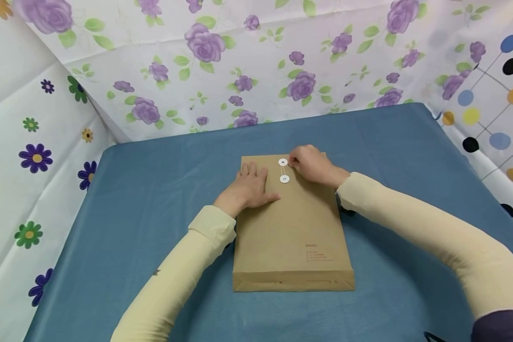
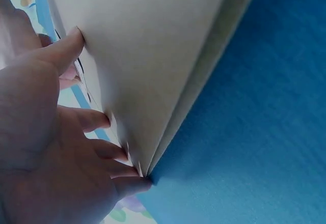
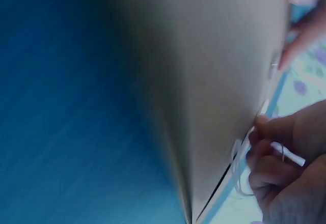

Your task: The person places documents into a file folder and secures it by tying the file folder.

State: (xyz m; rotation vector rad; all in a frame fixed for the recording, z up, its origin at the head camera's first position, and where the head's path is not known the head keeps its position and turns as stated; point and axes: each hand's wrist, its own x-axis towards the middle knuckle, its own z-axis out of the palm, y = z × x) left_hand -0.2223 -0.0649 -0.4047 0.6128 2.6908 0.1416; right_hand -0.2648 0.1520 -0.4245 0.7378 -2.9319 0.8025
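A brown kraft paper document envelope [image 1: 292, 223] lies flat on the table, its flap end away from me. Two white round buttons [image 1: 284, 179] sit near that end, with thin white string running between them. Spread over the envelope's upper left is my left hand [image 1: 250, 187], its fingers straight and pressing on the paper. Beside the upper button, my right hand [image 1: 312, 164] pinches the string between thumb and curled fingers. In the right wrist view a loop of white string [image 3: 236, 158] hangs by the right hand [image 3: 285, 168].
Blue cloth [image 1: 162, 190] covers the table around the envelope. A white curtain with purple flowers [image 1: 205, 42] hangs behind the far edge. Patterned sheets stand at the left and right sides. A dark thin cord [image 1: 432, 337] shows at the near right edge.
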